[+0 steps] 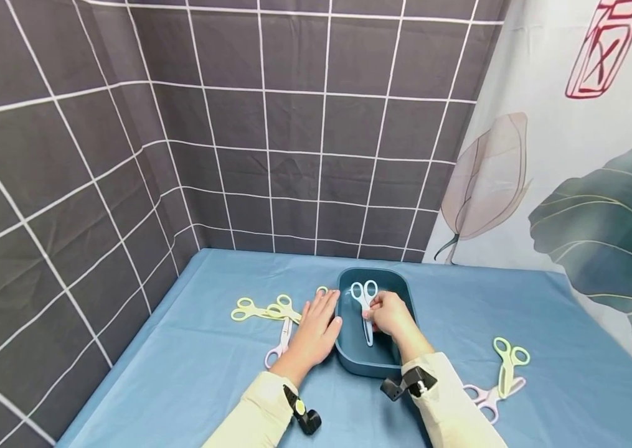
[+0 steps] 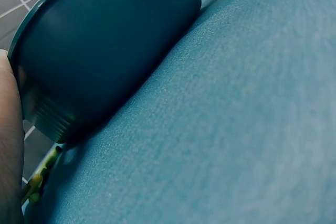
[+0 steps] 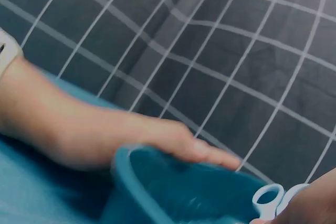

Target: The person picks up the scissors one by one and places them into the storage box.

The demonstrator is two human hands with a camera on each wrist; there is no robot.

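Observation:
A dark teal plastic bin [image 1: 368,368] with rounded corners stands on the blue-covered table between both hands. My left hand [image 1: 316,333] lies along the bin's left side, fingers straight and touching its rim; in the right wrist view this hand [image 3: 152,137] shows beside the wall. Over the bin's interior, my right hand [image 1: 393,316] pinches a pair of pale blue scissors [image 1: 365,303] near the middle. Their handle loops point to the far end and the blades point toward me. In the left wrist view the bin's outer wall [image 2: 105,40] fills the upper left.
Left of the bin lie yellow scissors [image 1: 262,312] and lilac scissors [image 1: 285,336], partly overlapping, some behind my left hand. At the right, yellow-green scissors [image 1: 506,372] lie across lilac scissors [image 1: 492,396]. A dark gridded curtain [image 1: 293,168] rises behind the blue tablecloth [image 1: 192,348].

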